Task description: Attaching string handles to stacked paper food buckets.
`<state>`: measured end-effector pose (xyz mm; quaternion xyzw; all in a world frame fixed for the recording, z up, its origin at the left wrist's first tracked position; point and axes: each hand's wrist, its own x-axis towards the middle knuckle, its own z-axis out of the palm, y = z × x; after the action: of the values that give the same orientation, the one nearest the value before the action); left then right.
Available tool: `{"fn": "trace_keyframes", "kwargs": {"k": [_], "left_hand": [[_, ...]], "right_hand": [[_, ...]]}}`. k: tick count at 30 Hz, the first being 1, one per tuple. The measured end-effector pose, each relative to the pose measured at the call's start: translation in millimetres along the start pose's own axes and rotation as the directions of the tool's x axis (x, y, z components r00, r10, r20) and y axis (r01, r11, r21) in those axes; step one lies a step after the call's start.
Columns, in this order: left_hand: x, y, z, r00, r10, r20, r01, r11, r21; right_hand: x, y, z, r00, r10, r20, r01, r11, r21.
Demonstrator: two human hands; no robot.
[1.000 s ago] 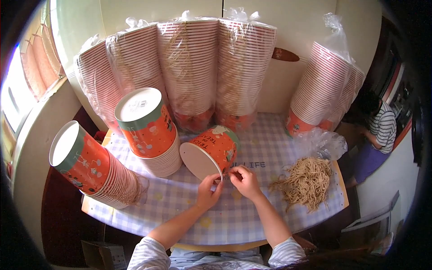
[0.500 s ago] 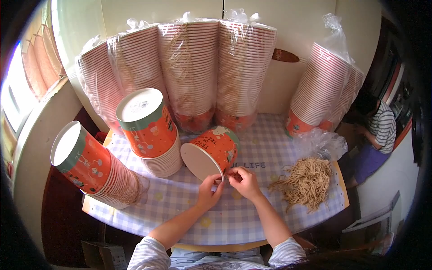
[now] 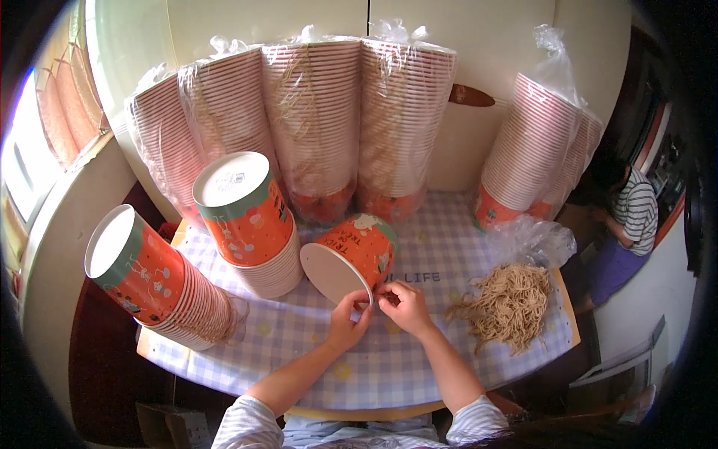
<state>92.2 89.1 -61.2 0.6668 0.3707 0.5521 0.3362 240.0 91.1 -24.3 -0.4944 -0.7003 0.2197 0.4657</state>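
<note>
An orange paper bucket (image 3: pixel 357 251) with a green band lies on its side mid-table, its open mouth tilted toward me. My left hand (image 3: pixel 347 320) grips the white rim at its lower right, thumb and fingers on either side. Against the outside of that rim, my right hand (image 3: pixel 404 305) is closed in a pinch; what its fingertips hold is hidden. To the right lies a loose heap of tan cord (image 3: pixel 512 307). Left of the bucket stands an upside-down nested stack of the same buckets (image 3: pixel 250 224), and a second stack (image 3: pixel 153 273) leans farther left with cords hanging at its side.
Tall plastic-wrapped bucket stacks (image 3: pixel 310 127) line the table's back, with more wrapped stacks (image 3: pixel 531 142) at the right. A crumpled clear bag (image 3: pixel 535 238) touches the cord heap. The checked tablecloth (image 3: pixel 299 367) covers the table. Another person (image 3: pixel 632 217) stands beyond the right edge.
My right hand has shifted very slightly down and left, closer against the rim. The bucket and my left hand stay nearly where they were.
</note>
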Motion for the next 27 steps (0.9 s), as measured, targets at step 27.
{"fn": "trace_keyframes", "kwargs": {"k": [27], "left_hand": [[37.6,36.0,-17.2,0.955,0.21,0.21,-0.255,0.944,0.211]], "right_hand": [[3.5,-17.8,1.9,0.999,0.015,-0.048,-0.009,0.993,0.115]]}}
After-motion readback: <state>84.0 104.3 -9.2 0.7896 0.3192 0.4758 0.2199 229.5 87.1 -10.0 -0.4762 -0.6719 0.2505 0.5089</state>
